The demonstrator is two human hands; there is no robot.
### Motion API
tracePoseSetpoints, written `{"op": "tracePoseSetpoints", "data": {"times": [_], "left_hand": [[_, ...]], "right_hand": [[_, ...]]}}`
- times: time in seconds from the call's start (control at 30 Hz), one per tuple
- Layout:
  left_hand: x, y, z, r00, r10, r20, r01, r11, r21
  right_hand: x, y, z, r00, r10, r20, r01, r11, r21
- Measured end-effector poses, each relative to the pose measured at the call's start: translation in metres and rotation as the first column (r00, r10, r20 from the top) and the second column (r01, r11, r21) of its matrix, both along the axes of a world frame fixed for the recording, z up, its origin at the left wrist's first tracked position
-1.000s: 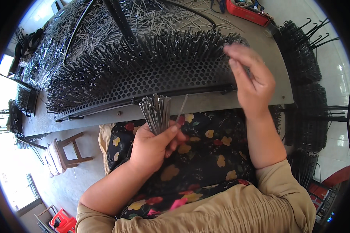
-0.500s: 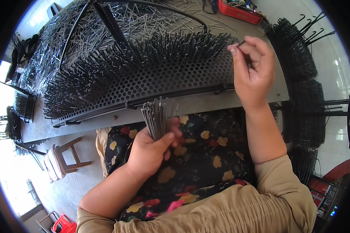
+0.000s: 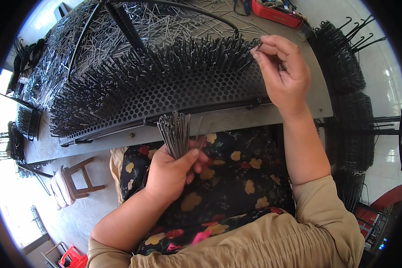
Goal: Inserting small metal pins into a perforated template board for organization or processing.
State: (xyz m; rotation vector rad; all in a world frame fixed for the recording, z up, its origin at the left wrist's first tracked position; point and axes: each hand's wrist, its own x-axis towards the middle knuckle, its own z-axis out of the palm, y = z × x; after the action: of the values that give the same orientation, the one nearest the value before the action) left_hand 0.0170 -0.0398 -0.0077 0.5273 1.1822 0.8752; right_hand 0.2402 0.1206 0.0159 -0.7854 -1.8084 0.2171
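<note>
At the centre of the frame, a bundle of thin metal rods [image 3: 176, 134] is gripped roughly upright in the closed left hand [image 3: 166, 174]. At the upper right, a small dark piece [image 3: 258, 45], apparently a rod though poorly resolved, is pinched between the thumb and forefinger of the right hand [image 3: 290, 73], near a perforated rack [image 3: 183, 91]. The rack is densely filled with hooked rods [image 3: 98, 96] and supported by the desk [image 3: 317, 91].
</note>
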Motion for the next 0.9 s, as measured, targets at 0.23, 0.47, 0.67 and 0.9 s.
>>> {"op": "tracePoseSetpoints", "data": {"times": [0.23, 0.47, 0.67, 0.9], "left_hand": [[0.0, 0.001, -0.001, 1.0, 0.006, 0.009, -0.006, 0.999, -0.032], [-0.001, 0.001, 0.001, 0.997, 0.065, 0.039, -0.064, 0.998, -0.028], [0.0, 0.0, 0.005, 0.985, 0.097, 0.141, -0.099, 0.995, 0.01], [0.003, -0.003, 0.01, 0.988, 0.029, 0.15, -0.037, 0.998, 0.051]], "right_hand": [[0.009, 0.011, 0.002, 0.962, -0.011, 0.274, -0.011, 0.997, 0.079], [0.0, -0.001, 0.006, 0.938, -0.21, 0.277, 0.117, 0.94, 0.32], [-0.031, -0.076, 0.001, 0.929, 0.103, -0.356, -0.358, 0.491, -0.794], [-0.032, -0.083, -0.001, 0.804, 0.076, -0.589, -0.589, 0.237, -0.773]]}}
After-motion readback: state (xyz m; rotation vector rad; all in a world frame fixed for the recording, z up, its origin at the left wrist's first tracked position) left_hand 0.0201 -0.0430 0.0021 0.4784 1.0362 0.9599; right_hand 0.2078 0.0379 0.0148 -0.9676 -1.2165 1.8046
